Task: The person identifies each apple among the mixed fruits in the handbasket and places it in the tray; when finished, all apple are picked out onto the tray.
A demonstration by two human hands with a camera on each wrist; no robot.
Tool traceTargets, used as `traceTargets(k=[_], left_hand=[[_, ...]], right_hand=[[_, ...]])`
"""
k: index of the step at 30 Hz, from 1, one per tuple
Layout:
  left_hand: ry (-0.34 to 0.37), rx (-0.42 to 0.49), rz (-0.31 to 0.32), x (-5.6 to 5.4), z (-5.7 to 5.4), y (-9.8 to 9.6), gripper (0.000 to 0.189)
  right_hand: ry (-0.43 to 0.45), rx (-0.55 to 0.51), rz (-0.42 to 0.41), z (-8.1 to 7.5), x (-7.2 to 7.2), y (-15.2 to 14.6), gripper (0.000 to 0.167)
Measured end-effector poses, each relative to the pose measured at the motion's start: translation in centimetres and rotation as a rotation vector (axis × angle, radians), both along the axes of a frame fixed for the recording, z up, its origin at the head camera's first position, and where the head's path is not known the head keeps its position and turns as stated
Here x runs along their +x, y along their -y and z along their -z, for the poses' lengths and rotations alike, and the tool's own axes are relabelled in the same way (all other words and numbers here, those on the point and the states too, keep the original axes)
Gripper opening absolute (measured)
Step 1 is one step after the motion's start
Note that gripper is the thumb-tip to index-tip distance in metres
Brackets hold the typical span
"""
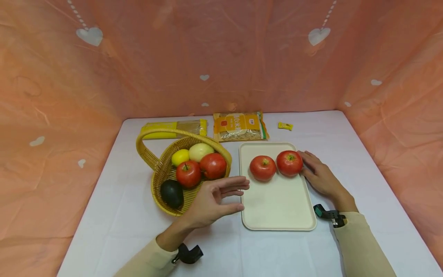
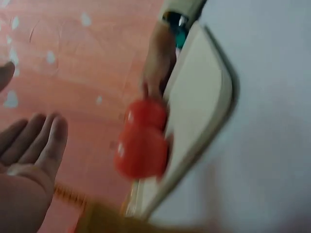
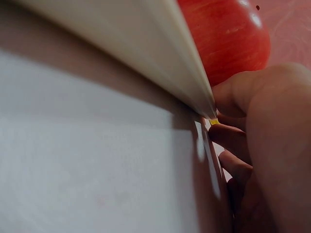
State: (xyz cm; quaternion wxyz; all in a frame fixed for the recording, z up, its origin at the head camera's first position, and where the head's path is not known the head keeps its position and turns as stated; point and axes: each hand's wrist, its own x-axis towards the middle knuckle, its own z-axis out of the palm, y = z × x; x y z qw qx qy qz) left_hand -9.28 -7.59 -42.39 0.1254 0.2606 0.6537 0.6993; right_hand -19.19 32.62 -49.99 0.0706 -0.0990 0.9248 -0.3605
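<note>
Two red apples lie side by side in the upper part of a cream tray (image 1: 278, 209). My right hand (image 1: 322, 179) is at the tray's right edge, its thumb right by the rim and close to the right apple (image 1: 289, 163). In the right wrist view the other fingers (image 3: 235, 162) lie loosely bent beyond the rim. My left hand (image 1: 214, 200) hovers over the right side of a wicker basket (image 1: 156, 192), fingers extended and thumb apart, holding nothing. The left apple (image 1: 263, 168) is up and to the right of its fingertips.
The basket holds two more apples (image 1: 188, 174), a lemon (image 1: 180, 157), a pale rounded fruit (image 1: 201, 152) and a dark oval one (image 1: 172, 194). Its handle (image 1: 180, 132) arches up. Behind lie a yellow noodle packet (image 1: 173, 129), an orange-printed bag (image 1: 238, 126) and a small yellow wrapper (image 1: 285, 125).
</note>
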Motion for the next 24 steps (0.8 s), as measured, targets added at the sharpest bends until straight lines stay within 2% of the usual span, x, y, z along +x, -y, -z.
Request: traceTargets(k=[3,7,10,14,20,24], left_hand=[[-0.013,-0.036,0.011,-0.2,-0.3,2.9,0.059],[-0.075,-0.075,-0.006,-0.9,-0.6,6.8,0.054],[-0.132,-0.094,-0.035,-1.6,-1.2,9.4,0.052],[-0.159,-0.165,-0.103,-2.4,-2.3,12.2,0.051],[-0.162,-0.453,-0.259,-3.5,-3.0,14.1,0.05],[-0.162,-0.659,-0.28,-4.3,-3.0,14.1,0.057]], right_hand=[[-0.004,-0.002,-0.003,0.1,0.0,-0.1,0.064],[-0.008,0.0,-0.003,0.1,0.0,-0.1,0.064],[-0.013,0.004,-0.002,0.1,0.0,-0.1,0.064],[-0.021,0.006,-0.002,0.1,0.0,0.0,0.064],[-0.007,0.006,0.004,0.0,0.0,0.0,0.064],[0.004,0.002,0.01,0.0,-0.1,0.0,0.064]])
